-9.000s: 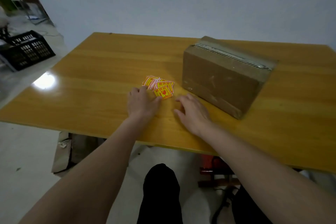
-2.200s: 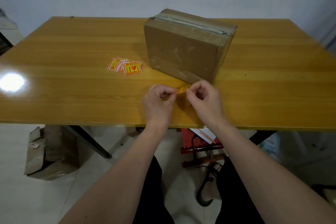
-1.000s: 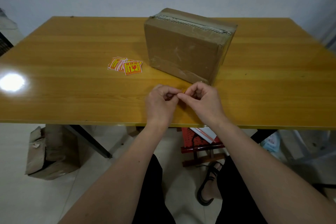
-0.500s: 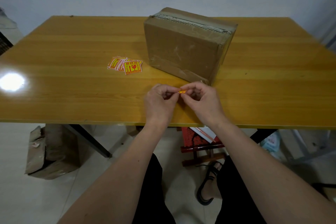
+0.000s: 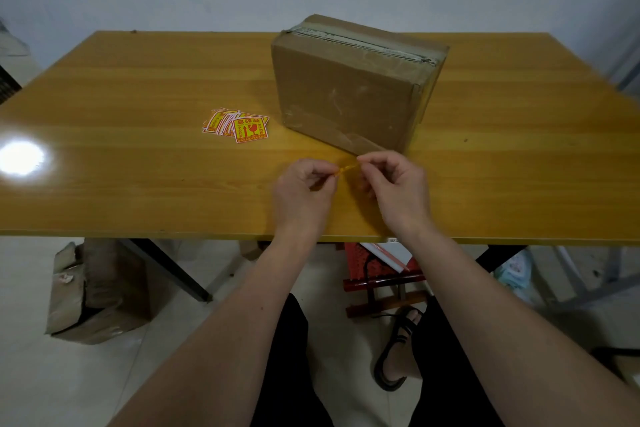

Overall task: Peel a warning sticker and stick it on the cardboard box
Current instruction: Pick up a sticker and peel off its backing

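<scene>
A brown cardboard box [image 5: 349, 94], taped along its top, stands on the yellow wooden table [image 5: 138, 177] beyond my hands. My left hand [image 5: 304, 194] and my right hand [image 5: 394, 191] hover just above the table in front of the box's near corner. Between their fingertips they pinch one small yellow-and-red warning sticker [image 5: 346, 169], seen edge-on and blurred. A small pile of the same warning stickers [image 5: 239, 126] lies on the table to the left of the box.
A bright light glare sits on the table's left side [image 5: 20, 158]. Under the table are a crumpled cardboard box [image 5: 90, 291] at left, a red stool [image 5: 377, 274] and my sandalled foot [image 5: 398, 343].
Over the last second my fingertips have drawn slightly apart, showing more of the sticker between them. Nine seconds ago both hands lay flat by the sticker pile.
</scene>
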A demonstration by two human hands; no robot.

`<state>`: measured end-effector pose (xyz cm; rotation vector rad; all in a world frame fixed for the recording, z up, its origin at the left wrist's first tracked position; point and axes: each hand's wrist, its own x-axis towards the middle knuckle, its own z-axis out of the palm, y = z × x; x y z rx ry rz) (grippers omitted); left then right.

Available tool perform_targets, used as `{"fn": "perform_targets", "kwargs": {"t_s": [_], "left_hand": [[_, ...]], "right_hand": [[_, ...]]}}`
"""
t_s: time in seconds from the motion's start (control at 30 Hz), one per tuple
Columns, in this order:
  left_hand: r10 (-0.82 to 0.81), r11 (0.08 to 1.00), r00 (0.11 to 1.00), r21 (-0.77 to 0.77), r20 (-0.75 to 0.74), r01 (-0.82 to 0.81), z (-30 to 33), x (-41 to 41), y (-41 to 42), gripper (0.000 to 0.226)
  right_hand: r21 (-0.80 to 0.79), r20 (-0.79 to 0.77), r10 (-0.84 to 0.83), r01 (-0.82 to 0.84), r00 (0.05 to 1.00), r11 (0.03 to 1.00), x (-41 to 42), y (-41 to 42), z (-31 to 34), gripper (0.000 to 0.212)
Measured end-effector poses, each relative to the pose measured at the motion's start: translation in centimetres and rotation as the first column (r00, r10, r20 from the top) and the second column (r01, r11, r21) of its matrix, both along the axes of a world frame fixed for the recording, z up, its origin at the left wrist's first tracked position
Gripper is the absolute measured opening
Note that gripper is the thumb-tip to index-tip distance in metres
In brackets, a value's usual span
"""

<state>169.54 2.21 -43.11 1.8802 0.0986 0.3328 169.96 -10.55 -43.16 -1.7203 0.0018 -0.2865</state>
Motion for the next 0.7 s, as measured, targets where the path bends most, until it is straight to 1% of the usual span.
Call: {"fn": "perform_targets", "kwargs": {"t_s": [0.1, 0.13, 0.23, 0.3, 0.37, 0.43, 0.5, 0.57, 0.7], "left_hand": [[-0.005, 0.995, 0.999, 0.104, 0.054, -0.001, 0.46, -0.15, 0.07, 0.030], [-0.012, 0.995, 0.999, 0.096, 0.053, 0.007, 0.50, -0.13, 0.10, 0.030], [-0.071, 0.997, 0.997, 0.000, 0.029, 0.071, 0.31, -0.03, 0.16, 0.031], [-0.071, 0.997, 0.997, -0.034, 0.011, 0.071, 0.11, -0.03, 0.09, 0.031], [-0.050, 0.998, 0.999, -0.031, 0.019, 0.051, -0.02, -0.03, 0.03, 0.029], [-0.042, 0.999, 0.998, 0.007, 0.044, 0.041, -0.16, -0.02, 0.01, 0.029], [-0.045, 0.998, 0.997, 0.046, 0.068, 0.042, -0.28, 0.06, 0.07, 0.034], [-0.058, 0.998, 0.996, 0.038, 0.068, 0.056, -0.26, 0.04, 0.10, 0.035], [-0.051, 0.999, 0.996, 0.005, 0.080, 0.051, -0.22, -0.12, -0.05, 0.027]], "right_hand": [[-0.023, 0.007, -0.032, 0.032, 0.999, 0.999, -0.10, 0.16, -0.02, 0.023], [-0.032, 0.004, -0.033, 0.033, 0.999, 0.999, -0.13, 0.25, -0.01, 0.025], [-0.044, -0.011, -0.024, 0.023, 1.000, 0.999, -0.12, 0.34, -0.01, 0.023], [-0.044, -0.014, -0.021, 0.020, 1.000, 0.999, -0.07, 0.28, -0.03, 0.021], [-0.043, -0.006, -0.017, 0.017, 1.000, 0.999, -0.03, 0.22, -0.07, 0.022], [-0.043, 0.002, -0.002, 0.002, 1.000, 0.999, -0.10, 0.21, -0.07, 0.024], [-0.045, 0.006, 0.021, -0.021, 1.000, 0.999, -0.18, 0.23, -0.07, 0.026], [-0.051, 0.002, 0.037, -0.037, 0.999, 0.998, -0.20, 0.20, -0.10, 0.026], [-0.041, -0.002, 0.044, -0.044, 0.999, 0.998, -0.18, 0.22, -0.18, 0.023]]}}
